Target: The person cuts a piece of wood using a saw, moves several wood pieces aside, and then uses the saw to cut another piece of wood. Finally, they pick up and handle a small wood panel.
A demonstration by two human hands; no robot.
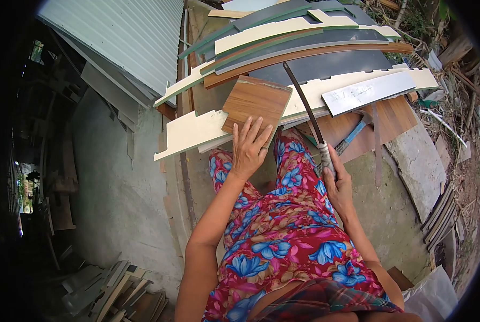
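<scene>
Head view: R hand (337,181) grasping long blade (306,110) by handle, ctr; L hand (248,147) atop brown board (258,102), upper ctr, thumb hidden, can't tell if clamped. Prob. steadying step; next move needs firm L hold.

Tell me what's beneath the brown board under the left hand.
A cream board runs beneath the brown board, showing on both sides. The covered stretch, and anything else there, can't be seen.

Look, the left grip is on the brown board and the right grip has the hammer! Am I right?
Not the hammer: the head view shows the right grip holding a long dark tool. The left grip is on the brown board.
</scene>
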